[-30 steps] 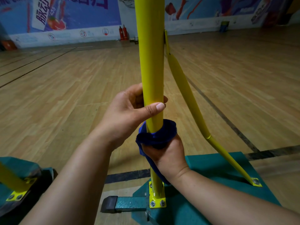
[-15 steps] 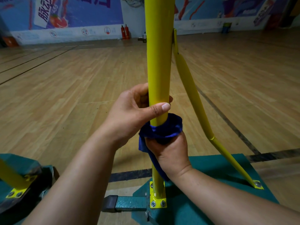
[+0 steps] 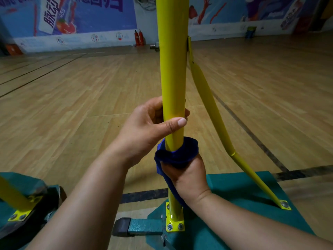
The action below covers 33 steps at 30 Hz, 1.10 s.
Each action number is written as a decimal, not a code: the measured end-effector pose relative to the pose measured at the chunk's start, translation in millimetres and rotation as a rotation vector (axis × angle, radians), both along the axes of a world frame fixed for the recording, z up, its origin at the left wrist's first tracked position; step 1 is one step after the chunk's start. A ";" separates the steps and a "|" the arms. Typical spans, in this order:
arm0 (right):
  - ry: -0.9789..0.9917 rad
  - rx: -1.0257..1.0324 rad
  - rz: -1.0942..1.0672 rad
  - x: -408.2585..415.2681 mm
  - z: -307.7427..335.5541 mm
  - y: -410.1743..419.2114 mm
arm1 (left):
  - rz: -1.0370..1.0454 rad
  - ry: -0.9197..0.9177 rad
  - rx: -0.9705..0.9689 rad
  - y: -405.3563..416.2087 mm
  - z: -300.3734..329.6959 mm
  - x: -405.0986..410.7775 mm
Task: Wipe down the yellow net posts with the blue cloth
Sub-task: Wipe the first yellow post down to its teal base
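A yellow net post [image 3: 172, 69] rises upright from a green base [image 3: 234, 192] in the middle of the head view. My left hand [image 3: 144, 134] grips the post, thumb across its front. Just below it, my right hand [image 3: 185, 177] holds the blue cloth [image 3: 177, 154] wrapped round the post, with a tail of cloth hanging down behind the wrist. A yellow diagonal brace [image 3: 210, 109] slants from the post down to the base's right corner.
A second yellow post foot [image 3: 16, 201] on another green base [image 3: 23, 184] sits at the lower left. A black-capped green bar [image 3: 133, 227] sticks out left of the main base. Wooden court floor [image 3: 72, 105] with dark lines spreads around; two red extinguishers [image 3: 138, 37] stand by the far wall.
My right hand slid the blue cloth a little up the post, then back down slightly. My left hand kept its grip. The head view shifted so the post sits further right.
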State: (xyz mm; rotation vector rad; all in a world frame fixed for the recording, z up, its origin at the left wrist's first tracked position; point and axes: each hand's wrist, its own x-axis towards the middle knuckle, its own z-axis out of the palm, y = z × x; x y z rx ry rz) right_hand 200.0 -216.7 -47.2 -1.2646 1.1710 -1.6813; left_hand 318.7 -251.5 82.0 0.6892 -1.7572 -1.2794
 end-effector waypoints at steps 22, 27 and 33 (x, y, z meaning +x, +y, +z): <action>0.045 0.024 -0.020 0.6 -20.3 0.3 | -0.057 -0.045 0.068 -7.4 -15.4 2.8; 0.056 0.057 -0.018 0.6 -22.4 3.1 | -0.056 -0.063 0.082 -7.4 -18.5 3.0; 0.018 0.074 -0.015 2.3 -11.8 5.8 | -0.050 -0.084 0.080 -4.7 -17.5 3.5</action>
